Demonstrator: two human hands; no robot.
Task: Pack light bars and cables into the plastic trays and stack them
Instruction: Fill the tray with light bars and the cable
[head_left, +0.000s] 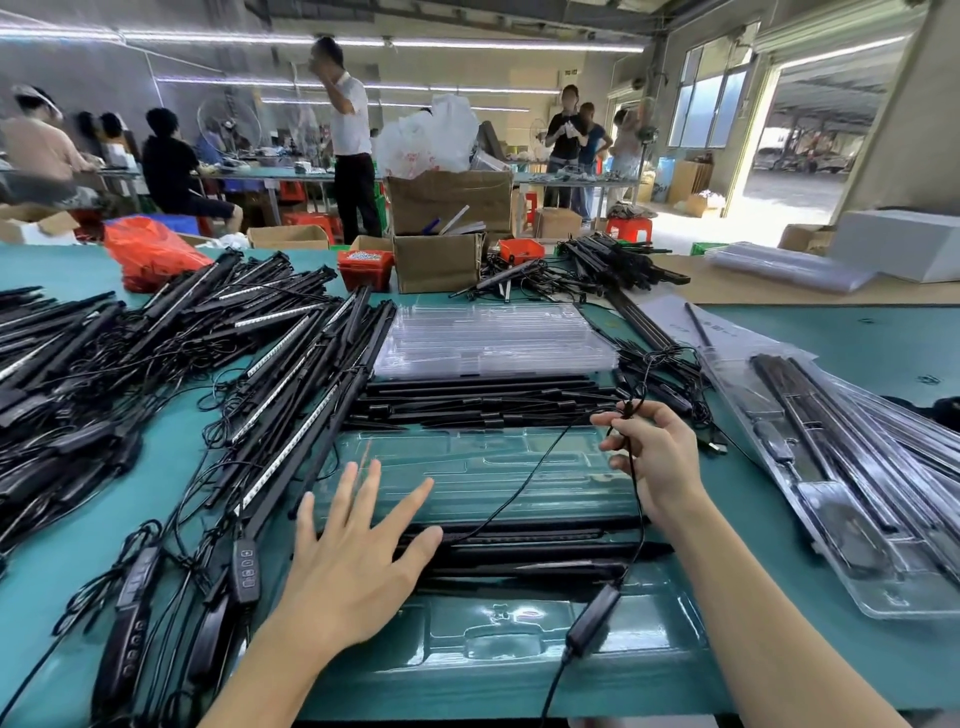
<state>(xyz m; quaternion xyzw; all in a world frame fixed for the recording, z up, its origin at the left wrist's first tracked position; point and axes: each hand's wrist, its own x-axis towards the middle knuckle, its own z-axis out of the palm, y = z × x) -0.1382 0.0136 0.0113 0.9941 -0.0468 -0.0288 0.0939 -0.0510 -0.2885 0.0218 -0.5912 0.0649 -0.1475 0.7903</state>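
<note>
With the cable pinched in the right hand above the tray and the left hand spread flat, bars could be dragged out by the snagging lead.

On the green worktop a clear plastic tray lies nearest, with light bars across its middle. The left hand is spread flat, fingers straight, over the tray. The right hand pinches a black cable that runs down to an inline controller. Empty trays are stacked farther off.
</note>
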